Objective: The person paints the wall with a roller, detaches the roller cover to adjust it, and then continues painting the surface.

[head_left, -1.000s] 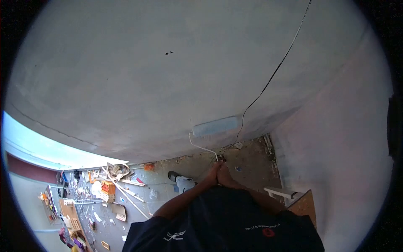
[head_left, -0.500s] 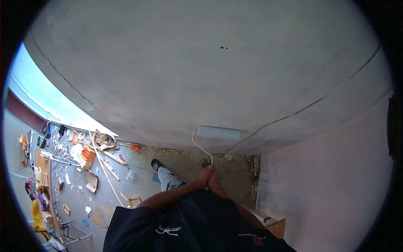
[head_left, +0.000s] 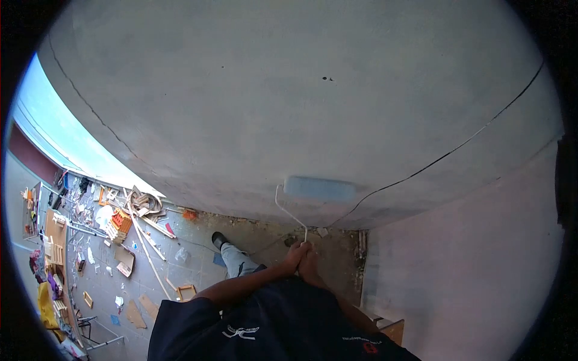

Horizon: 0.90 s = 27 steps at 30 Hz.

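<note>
A paint roller (head_left: 319,188) with a pale sleeve lies against the lower part of the grey wall (head_left: 253,108). Its bent wire frame runs down to a handle hidden within both my hands. My left hand (head_left: 295,255) and my right hand (head_left: 309,262) are wrapped round that handle side by side, close in front of my dark shirt. Right of the roller, a long dark crack (head_left: 424,169) curves up across the wall.
Wood strips (head_left: 144,237), an orange crate (head_left: 120,225), cardboard (head_left: 125,261) and litter cover the floor at left. A cluttered workbench (head_left: 57,240) stands beyond. My shoe (head_left: 219,240) is near the wall's foot. A pinkish side wall (head_left: 463,253) rises at right.
The roller has shifted slightly to the right along the wall, and my hands have moved slightly right and down in the view. The camera view has also shifted a little.
</note>
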Motion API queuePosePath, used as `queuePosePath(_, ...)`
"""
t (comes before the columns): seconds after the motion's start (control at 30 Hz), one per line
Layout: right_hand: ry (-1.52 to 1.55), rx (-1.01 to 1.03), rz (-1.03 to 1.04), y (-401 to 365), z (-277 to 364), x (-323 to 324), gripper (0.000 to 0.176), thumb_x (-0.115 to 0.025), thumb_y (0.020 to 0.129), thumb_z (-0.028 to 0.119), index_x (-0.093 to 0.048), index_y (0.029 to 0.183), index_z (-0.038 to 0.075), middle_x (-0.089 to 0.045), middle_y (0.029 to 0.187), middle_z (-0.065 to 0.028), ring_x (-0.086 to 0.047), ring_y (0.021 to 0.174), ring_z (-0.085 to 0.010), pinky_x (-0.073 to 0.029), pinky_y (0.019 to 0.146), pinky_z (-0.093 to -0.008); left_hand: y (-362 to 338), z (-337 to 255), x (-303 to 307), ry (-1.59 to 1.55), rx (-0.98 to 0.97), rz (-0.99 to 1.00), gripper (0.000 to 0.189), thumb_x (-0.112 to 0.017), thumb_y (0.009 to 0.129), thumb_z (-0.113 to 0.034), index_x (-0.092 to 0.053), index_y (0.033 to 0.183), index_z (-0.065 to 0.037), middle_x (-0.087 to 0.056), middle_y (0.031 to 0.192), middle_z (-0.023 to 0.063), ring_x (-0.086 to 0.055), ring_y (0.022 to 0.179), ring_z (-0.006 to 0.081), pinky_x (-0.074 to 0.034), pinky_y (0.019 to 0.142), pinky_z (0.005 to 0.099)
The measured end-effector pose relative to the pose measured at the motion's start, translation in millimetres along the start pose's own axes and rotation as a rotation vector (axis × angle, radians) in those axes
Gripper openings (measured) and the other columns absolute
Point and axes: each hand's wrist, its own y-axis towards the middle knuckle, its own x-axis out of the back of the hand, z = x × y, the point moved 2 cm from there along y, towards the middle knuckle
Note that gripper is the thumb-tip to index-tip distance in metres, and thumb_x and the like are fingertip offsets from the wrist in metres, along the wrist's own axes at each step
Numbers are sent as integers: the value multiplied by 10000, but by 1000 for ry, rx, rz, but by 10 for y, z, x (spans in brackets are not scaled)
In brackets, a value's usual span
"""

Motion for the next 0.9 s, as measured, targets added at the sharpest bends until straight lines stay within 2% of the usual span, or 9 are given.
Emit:
queuePosePath(0.13,33,-10,2,17,43,9,365,-359,898,307,-511,885,-25,-550,765,-140,-547,677,-235,-433,572,-353,56,-262,-102,94,-71,69,182,-519,806,-210,-522,874,-42,-530,807,29,-503,771,112,-413,650,263)
queuePosePath(0.23,49,-1,1,62,-12,-21,362,-364,897,307,-512,892,-23,-549,766,-135,-547,680,-227,-433,572,-348,190,-131,44,147,-103,78,215,-526,814,-208,-531,920,-22,-555,832,60,-525,798,153,-437,671,289)
queuePosePath(0.33,81,10,10,99,-41,-58,358,-369,896,307,-512,898,-21,-548,767,-131,-546,684,-218,-433,571,-342,218,-58,93,92,-99,9,233,-534,810,-207,-525,948,-20,-552,853,49,-521,814,147,-428,694,285)
queuePosePath(0.4,106,10,16,98,-71,-67,356,-372,895,308,-512,903,-20,-548,768,-128,-546,686,-213,-433,571,-338,220,-23,131,143,-102,61,257,-530,816,-215,-513,987,-24,-548,875,49,-516,830,147,-423,712,283)
queuePosePath(0.63,265,-12,37,171,-98,-68,350,-384,892,308,-512,919,-16,-547,771,-118,-545,694,-194,-434,570,-325,274,-2,212,281,-62,123,367,-521,831,-275,-454,1106,-41,-525,958,57,-498,888,163,-416,756,301)
queuePosePath(0.7,382,-74,46,148,-130,-74,348,-396,889,312,-513,925,-14,-545,767,-112,-544,701,-185,-434,566,-322,198,-66,224,337,30,248,409,-529,827,-279,-422,1140,-38,-508,1018,82,-480,936,182,-410,779,326)
queuePosePath(0.73,396,-33,19,161,-157,-84,343,-409,884,320,-513,894,-7,-536,743,-98,-538,676,-173,-429,551,-314,124,-162,206,367,74,310,432,-533,824,-280,-407,1158,-37,-499,1048,94,-470,960,192,-407,791,338)
queuePosePath(0.8,420,51,-33,194,-180,-97,339,-435,875,335,-512,833,8,-518,694,-70,-526,626,-151,-419,520,-298,-20,-178,267,239,26,395,480,-551,813,-274,-373,1191,-38,-473,1104,117,-445,1003,209,-397,810,356)
queuePosePath(0.9,647,-6,181,169,-63,-63,304,-436,872,345,-479,795,54,-404,500,-35,-411,397,-136,-340,408,-273,-60,142,535,282,-51,493,531,-586,783,-247,-356,1212,-34,-450,1155,135,-420,1045,222,-390,827,360)
